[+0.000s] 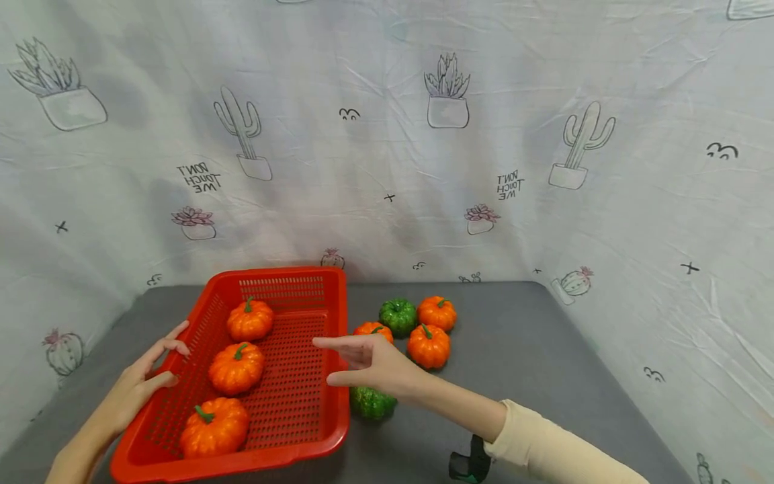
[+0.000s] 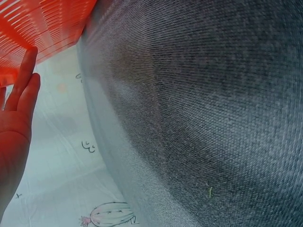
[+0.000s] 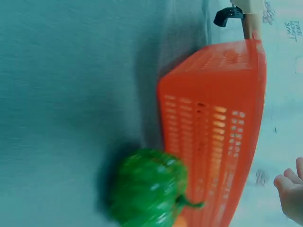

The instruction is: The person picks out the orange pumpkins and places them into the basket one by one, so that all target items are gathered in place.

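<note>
A red plastic basket (image 1: 290, 456) with slotted walls holds three small orange pumpkins (image 1: 237, 368), lined up along its left side. My left hand (image 1: 130, 396) grips the basket's left rim, with thumb and a finger over the edge; in the left wrist view other fingers (image 2: 28, 85) lie straight against the wall. Over the right rim hovers my right hand (image 1: 377, 366), thumb and fingers spread apart, nothing between them. Beneath it, a green pumpkin (image 1: 371, 405) sits beside the basket, also large in the right wrist view (image 3: 149, 189).
Right of the basket, a green pumpkin (image 1: 398, 317) and three orange pumpkins (image 1: 428, 346) stand grouped on the grey tabletop (image 1: 514, 376). One is partly hidden by my right hand. A white cloth (image 1: 387, 154) with cactus drawings hangs behind the table and at its sides.
</note>
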Demonstrator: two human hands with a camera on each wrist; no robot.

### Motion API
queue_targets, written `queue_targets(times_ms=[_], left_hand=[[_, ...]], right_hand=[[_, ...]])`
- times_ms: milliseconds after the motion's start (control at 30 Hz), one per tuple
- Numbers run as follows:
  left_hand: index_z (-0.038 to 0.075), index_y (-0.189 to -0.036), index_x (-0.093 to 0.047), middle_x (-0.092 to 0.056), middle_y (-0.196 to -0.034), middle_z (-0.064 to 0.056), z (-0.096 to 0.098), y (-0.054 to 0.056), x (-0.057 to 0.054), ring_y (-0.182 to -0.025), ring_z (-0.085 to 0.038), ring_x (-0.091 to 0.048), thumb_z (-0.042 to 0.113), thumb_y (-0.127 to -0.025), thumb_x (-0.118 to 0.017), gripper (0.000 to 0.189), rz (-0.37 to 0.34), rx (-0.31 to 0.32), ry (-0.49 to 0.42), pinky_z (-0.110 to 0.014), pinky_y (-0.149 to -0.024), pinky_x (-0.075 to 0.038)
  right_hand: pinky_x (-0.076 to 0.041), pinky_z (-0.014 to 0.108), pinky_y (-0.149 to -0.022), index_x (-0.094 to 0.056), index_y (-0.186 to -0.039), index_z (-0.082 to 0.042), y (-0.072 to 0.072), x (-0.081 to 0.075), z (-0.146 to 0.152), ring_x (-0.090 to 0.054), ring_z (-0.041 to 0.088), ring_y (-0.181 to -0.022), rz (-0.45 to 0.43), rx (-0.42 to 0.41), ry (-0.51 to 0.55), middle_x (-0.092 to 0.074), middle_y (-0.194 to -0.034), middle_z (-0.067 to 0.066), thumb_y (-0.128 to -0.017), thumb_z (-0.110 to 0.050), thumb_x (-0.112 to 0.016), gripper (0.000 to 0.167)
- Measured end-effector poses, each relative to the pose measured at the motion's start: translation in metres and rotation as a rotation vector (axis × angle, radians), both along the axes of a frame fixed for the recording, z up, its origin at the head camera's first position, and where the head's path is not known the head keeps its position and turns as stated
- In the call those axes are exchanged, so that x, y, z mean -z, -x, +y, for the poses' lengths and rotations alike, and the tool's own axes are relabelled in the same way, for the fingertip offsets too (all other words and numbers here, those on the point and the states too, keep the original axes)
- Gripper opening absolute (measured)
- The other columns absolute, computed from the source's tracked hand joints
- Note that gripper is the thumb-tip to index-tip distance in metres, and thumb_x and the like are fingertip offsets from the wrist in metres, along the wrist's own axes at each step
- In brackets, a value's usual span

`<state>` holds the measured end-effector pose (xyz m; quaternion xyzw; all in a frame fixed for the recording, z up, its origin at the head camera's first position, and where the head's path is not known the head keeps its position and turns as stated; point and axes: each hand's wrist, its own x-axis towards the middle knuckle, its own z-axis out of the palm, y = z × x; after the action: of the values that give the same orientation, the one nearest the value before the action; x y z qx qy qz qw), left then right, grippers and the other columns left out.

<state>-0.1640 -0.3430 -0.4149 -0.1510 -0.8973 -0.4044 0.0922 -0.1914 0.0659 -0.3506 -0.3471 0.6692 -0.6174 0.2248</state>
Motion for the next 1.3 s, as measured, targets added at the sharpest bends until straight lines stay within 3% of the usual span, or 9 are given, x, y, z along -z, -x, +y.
queue_targets(times_ms=[133, 300, 467, 700, 967, 1133, 1300], left_hand=[[0.01, -0.117, -0.048, -0.017, -0.156, 0.02, -0.001, -0.001, -0.004, -0.112, 0.019, -0.031, 0.002, -0.093, -0.052, 0.026, -0.028, -0.011, -0.003, -0.024, -0.066, -0.045], [0.01, -0.119, -0.047, -0.015, -0.156, 0.021, -0.003, -0.004, -0.007, -0.11, 0.018, -0.034, 0.004, -0.094, -0.052, 0.026, -0.046, -0.011, -0.008, -0.026, -0.064, -0.046], [0.009, -0.119, -0.047, -0.014, -0.155, 0.024, -0.006, -0.004, -0.007, -0.11, 0.021, -0.032, 0.005, -0.095, -0.051, 0.025, -0.043, -0.003, -0.017, -0.026, -0.064, -0.048], [0.008, -0.12, -0.046, -0.015, -0.153, 0.027, -0.006, -0.001, -0.005, -0.106, 0.019, -0.038, 0.003, -0.095, -0.051, 0.026, -0.053, -0.002, -0.035, -0.027, -0.063, -0.049], [0.007, -0.121, -0.045, -0.015, -0.153, 0.028, -0.006, -0.001, -0.006, -0.103, 0.014, -0.047, 0.002, -0.094, -0.05, 0.027, -0.083, 0.021, -0.072, -0.029, -0.063, -0.051], [0.009, -0.12, -0.046, -0.015, -0.153, 0.026, -0.005, 0.0, -0.004, -0.106, 0.017, -0.039, 0.003, -0.094, -0.051, 0.027, -0.068, 0.003, -0.035, -0.026, -0.064, -0.049], [0.009, -0.12, -0.047, -0.016, -0.154, 0.025, -0.002, 0.001, 0.0, -0.106, 0.015, -0.042, 0.003, -0.094, -0.051, 0.027, -0.064, 0.007, -0.035, -0.027, -0.063, -0.049]], right_hand=[[-0.031, 0.03, -0.107, -0.052, -0.138, -0.011, -0.006, 0.005, 0.033, -0.038, 0.011, -0.134, -0.014, 0.045, 0.013, -0.048, -0.143, 0.003, -0.089, -0.012, -0.067, 0.051], [-0.03, 0.038, -0.108, -0.052, -0.137, -0.009, -0.009, 0.018, 0.071, -0.035, 0.023, -0.137, -0.044, 0.142, -0.013, -0.046, -0.145, 0.005, -0.09, -0.014, -0.066, 0.049], [-0.031, 0.031, -0.107, -0.052, -0.137, -0.007, -0.006, 0.036, 0.097, -0.037, 0.023, -0.136, -0.009, 0.222, -0.01, -0.047, -0.144, 0.009, -0.09, -0.012, -0.065, 0.049], [-0.035, 0.031, -0.103, -0.047, -0.137, 0.003, -0.002, 0.055, 0.123, -0.036, 0.035, -0.134, -0.087, 0.319, 0.003, -0.043, -0.143, 0.022, -0.089, -0.01, -0.067, 0.054], [-0.034, 0.035, -0.104, -0.044, -0.14, 0.003, 0.023, 0.061, 0.155, -0.031, 0.035, -0.137, -0.069, 0.365, -0.008, -0.039, -0.147, 0.021, -0.088, -0.009, -0.067, 0.058], [-0.03, 0.037, -0.106, -0.04, -0.142, 0.002, 0.042, 0.066, 0.17, -0.028, 0.031, -0.139, -0.053, 0.386, -0.026, -0.035, -0.15, 0.019, -0.086, -0.008, -0.069, 0.064], [-0.029, 0.037, -0.106, -0.036, -0.143, 0.006, 0.057, 0.072, 0.178, -0.027, 0.033, -0.139, -0.049, 0.407, -0.018, -0.032, -0.15, 0.023, -0.086, -0.006, -0.069, 0.067]])
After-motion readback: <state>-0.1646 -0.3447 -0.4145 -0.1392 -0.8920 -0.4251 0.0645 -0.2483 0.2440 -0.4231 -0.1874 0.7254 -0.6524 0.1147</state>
